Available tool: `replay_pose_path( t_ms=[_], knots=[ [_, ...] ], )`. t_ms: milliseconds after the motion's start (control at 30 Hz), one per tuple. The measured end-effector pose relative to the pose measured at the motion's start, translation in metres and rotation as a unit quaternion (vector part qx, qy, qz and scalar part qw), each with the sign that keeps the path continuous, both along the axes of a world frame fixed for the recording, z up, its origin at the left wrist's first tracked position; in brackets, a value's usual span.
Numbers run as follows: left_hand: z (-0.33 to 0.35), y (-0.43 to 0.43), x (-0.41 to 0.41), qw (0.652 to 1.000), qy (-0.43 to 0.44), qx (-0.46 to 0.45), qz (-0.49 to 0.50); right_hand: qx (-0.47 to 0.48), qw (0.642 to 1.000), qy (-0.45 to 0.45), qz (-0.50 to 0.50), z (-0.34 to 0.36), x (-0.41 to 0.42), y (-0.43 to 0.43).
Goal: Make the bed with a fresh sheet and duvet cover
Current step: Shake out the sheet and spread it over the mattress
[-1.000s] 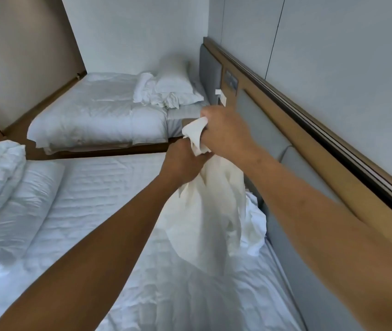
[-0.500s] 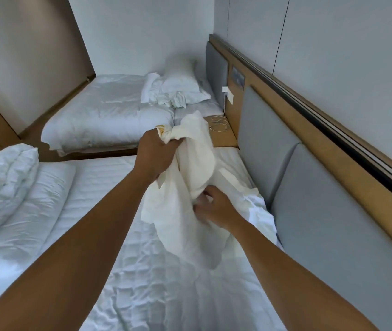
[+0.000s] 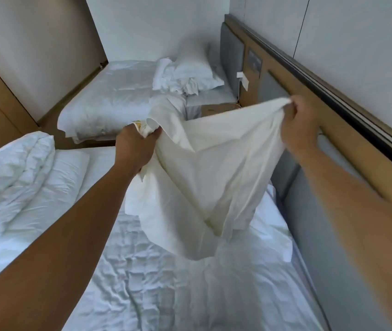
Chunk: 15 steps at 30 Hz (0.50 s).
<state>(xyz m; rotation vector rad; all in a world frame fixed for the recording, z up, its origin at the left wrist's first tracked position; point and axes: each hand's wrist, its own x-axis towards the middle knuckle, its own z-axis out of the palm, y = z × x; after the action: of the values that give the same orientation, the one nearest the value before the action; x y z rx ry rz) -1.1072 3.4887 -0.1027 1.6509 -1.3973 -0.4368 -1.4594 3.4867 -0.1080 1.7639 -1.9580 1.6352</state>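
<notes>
Opening the fresh sheet over the bare bed

The bed lies below me with only its quilted pad, and the duvet is bunched on its left side. Above the pad, near the grey headboard, I hold the fresh sheet in the air; whether its lowest fold touches the pad, I cannot tell. My left hand grips one bunched corner in a fist, and my right hand pinches the other end of the top edge. To do this well, I think both grips must be firm, the edge pulled straight and the true corners found before I lay it flat
</notes>
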Motion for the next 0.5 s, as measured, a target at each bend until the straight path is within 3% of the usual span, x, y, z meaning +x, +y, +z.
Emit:
replay_pose_path(
  t_ms=[67,133,167,233,267,300,333,367,433,500],
  knots=[
    [-0.006,0.001,-0.011,1.000,-0.021,-0.002,-0.001,-0.145,0.989,-0.008,0.019,0.056,0.000,-0.002],
    [-0.006,0.001,-0.018,1.000,-0.011,-0.011,0.012,-0.204,0.977,-0.001,0.068,0.075,0.004,0.004],
    [-0.004,0.001,-0.018,1.000,0.006,-0.016,0.021,-0.171,0.981,0.023,0.093,0.068,0.004,0.008],
    [0.003,0.002,-0.011,0.998,0.024,-0.028,0.046,0.028,0.983,0.138,0.119,0.027,-0.001,0.017],
    [0.004,0.001,-0.006,0.998,0.015,-0.032,0.060,0.158,0.947,0.255,0.116,-0.004,-0.012,0.017],
    [0.005,0.000,-0.002,0.997,-0.002,-0.036,0.071,0.279,0.887,0.356,0.092,-0.037,-0.025,0.022],
    [0.005,0.000,0.000,0.996,-0.020,-0.042,0.073,0.353,0.840,0.408,0.055,-0.066,-0.039,0.028],
    [0.003,0.001,-0.001,0.996,-0.034,-0.048,0.065,0.387,0.818,0.426,0.005,-0.089,-0.052,0.037],
    [-0.004,0.004,-0.008,0.997,-0.042,-0.050,0.045,0.392,0.827,0.399,-0.056,-0.108,-0.075,0.051],
    [-0.012,0.008,-0.015,0.997,-0.056,-0.034,0.045,0.354,0.880,0.306,-0.083,-0.094,-0.087,0.051]
  ],
)
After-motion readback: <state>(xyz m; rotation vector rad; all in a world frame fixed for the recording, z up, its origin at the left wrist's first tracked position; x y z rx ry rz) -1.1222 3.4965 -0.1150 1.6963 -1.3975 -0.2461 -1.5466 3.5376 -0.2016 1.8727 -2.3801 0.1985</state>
